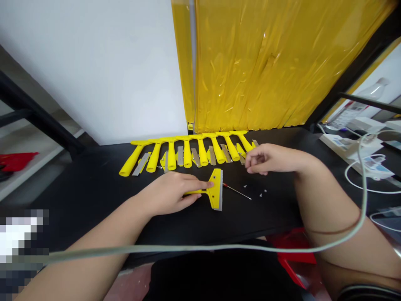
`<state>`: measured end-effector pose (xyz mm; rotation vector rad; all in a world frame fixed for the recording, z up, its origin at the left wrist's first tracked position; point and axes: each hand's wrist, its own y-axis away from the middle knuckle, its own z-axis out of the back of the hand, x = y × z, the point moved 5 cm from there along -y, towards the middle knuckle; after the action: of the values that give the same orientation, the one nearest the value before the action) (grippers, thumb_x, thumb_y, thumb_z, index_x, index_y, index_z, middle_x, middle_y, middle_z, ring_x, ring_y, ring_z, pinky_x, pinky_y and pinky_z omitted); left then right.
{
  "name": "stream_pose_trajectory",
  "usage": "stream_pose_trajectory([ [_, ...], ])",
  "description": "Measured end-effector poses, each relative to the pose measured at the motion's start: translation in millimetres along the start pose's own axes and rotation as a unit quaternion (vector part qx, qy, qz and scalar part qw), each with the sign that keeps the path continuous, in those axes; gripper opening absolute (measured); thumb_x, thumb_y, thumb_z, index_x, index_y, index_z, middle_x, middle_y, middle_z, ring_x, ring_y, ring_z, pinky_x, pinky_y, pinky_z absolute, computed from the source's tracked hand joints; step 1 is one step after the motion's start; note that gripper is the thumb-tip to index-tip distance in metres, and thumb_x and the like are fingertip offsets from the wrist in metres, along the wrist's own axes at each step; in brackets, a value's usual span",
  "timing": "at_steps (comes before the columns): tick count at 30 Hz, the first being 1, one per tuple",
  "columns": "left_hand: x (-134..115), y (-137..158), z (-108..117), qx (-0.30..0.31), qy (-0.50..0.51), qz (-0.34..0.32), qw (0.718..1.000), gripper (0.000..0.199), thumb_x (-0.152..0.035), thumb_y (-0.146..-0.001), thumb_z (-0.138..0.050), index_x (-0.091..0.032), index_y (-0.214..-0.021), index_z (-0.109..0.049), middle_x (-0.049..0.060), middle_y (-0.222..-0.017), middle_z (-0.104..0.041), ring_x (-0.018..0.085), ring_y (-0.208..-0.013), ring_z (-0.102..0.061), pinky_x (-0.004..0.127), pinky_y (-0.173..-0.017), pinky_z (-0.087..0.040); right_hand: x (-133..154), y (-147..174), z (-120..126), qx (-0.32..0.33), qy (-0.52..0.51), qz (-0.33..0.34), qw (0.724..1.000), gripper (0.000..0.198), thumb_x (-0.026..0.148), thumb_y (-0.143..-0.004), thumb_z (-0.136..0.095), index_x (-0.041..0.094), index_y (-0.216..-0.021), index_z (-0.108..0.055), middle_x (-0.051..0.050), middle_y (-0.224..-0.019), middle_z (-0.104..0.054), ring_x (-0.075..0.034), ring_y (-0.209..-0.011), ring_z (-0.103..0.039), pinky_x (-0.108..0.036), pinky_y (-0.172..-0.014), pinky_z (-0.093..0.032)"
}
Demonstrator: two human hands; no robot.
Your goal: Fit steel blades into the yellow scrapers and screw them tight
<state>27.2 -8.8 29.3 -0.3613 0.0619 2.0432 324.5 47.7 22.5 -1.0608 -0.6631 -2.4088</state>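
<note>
Plainly, the yellow scraper [216, 193] juts rightward from the left hand [175, 191] gripping it; the right hand [266, 159] curls, contents unclear.

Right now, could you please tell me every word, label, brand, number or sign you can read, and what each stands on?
No text can be read.
Bottle: label too small and blurred.
Blue-and-white packet: any print is too blurred.
Scraper in the left hand: no writing visible.

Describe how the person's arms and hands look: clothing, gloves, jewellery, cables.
The left hand and right hand are ungloved, with no rings or watch visible. The forearms show no sleeves. A thin, pale grey-green cable crosses before both.
</note>
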Motion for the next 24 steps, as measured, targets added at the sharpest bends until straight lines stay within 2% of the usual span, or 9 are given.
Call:
stream_pose_trajectory([
  [3, 3, 0, 0, 0.001, -0.004, 0.008, 1.0, 0.043, -0.026, -0.105, -0.055, -0.032, -0.146, -0.064, 0.004, -0.115, -0.078, 0.019, -0.095, -0.076, 0.028, -0.082, -0.058, -22, 22, 18, 0.003, 0.036, -0.093, 0.995, 0.042, 0.051, -0.076, -0.086, 0.017, -0.098, -0.077, -0.003, -0.073, -0.072, -0.015, -0.06, -0.064, -0.027, -0.056, -0.055],
  [6, 4, 1, 1, -0.004, -0.008, 0.016, 1.0, 0.042, -0.026, -0.104, -0.055, -0.031, -0.144, -0.066, 0.005, -0.115, -0.078, 0.019, -0.095, -0.077, 0.029, -0.083, -0.058, -29, 40, 13, 0.018, 0.046, -0.12, 0.991, 0.04, 0.049, -0.073, -0.087, 0.019, -0.096, -0.078, -0.004, -0.074, -0.074, -0.017, -0.062, -0.065, -0.027, -0.056, -0.054],
  [9, 6, 1, 2, -0.013, -0.01, 0.021, 1.0, 0.041, -0.026, -0.104, -0.056, -0.03, -0.143, -0.067, 0.005, -0.118, -0.079, 0.02, -0.096, -0.077, 0.03, -0.083, -0.059, -32, 52, -5, 0.05, 0.058, -0.107, 0.991, 0.031, 0.045, -0.075, -0.085, 0.019, -0.091, -0.077, -0.004, -0.075, -0.075, -0.018, -0.065, -0.066, -0.027, -0.059, -0.05],
  [14, 10, 1, 2, -0.028, -0.004, 0.023, 0.999, 0.04, -0.026, -0.104, -0.056, -0.029, -0.142, -0.068, 0.005, -0.123, -0.078, 0.02, -0.103, -0.077, 0.032, -0.088, -0.06, -34, 54, -24, 0.034, 0.072, -0.077, 0.994, 0.024, 0.04, -0.08, -0.081, 0.018, -0.089, -0.077, -0.003, -0.075, -0.073, -0.019, -0.07, -0.066, -0.028, -0.064, -0.047],
  [17, 13, 2, 1, -0.031, -0.006, 0.027, 0.999, 0.041, -0.027, -0.104, -0.056, -0.03, -0.142, -0.068, 0.006, -0.123, -0.078, 0.02, -0.101, -0.077, 0.031, -0.085, -0.061, -31, 50, -29, 0.031, 0.069, -0.073, 0.994, 0.02, 0.038, -0.081, -0.078, 0.018, -0.085, -0.075, -0.002, -0.072, -0.07, -0.017, -0.067, -0.063, -0.028, -0.062, -0.043],
  [24, 14, 0, 2, -0.043, -0.015, 0.042, 0.998, 0.043, -0.027, -0.104, -0.056, -0.031, -0.145, -0.066, 0.006, -0.124, -0.078, 0.021, -0.103, -0.077, 0.035, -0.09, -0.062, -30, 38, -29, 0.079, 0.056, -0.071, 0.993, 0.02, 0.036, -0.083, -0.073, 0.018, -0.078, -0.065, 0.001, -0.064, -0.061, -0.015, -0.059, -0.057, -0.027, -0.057, -0.04],
])
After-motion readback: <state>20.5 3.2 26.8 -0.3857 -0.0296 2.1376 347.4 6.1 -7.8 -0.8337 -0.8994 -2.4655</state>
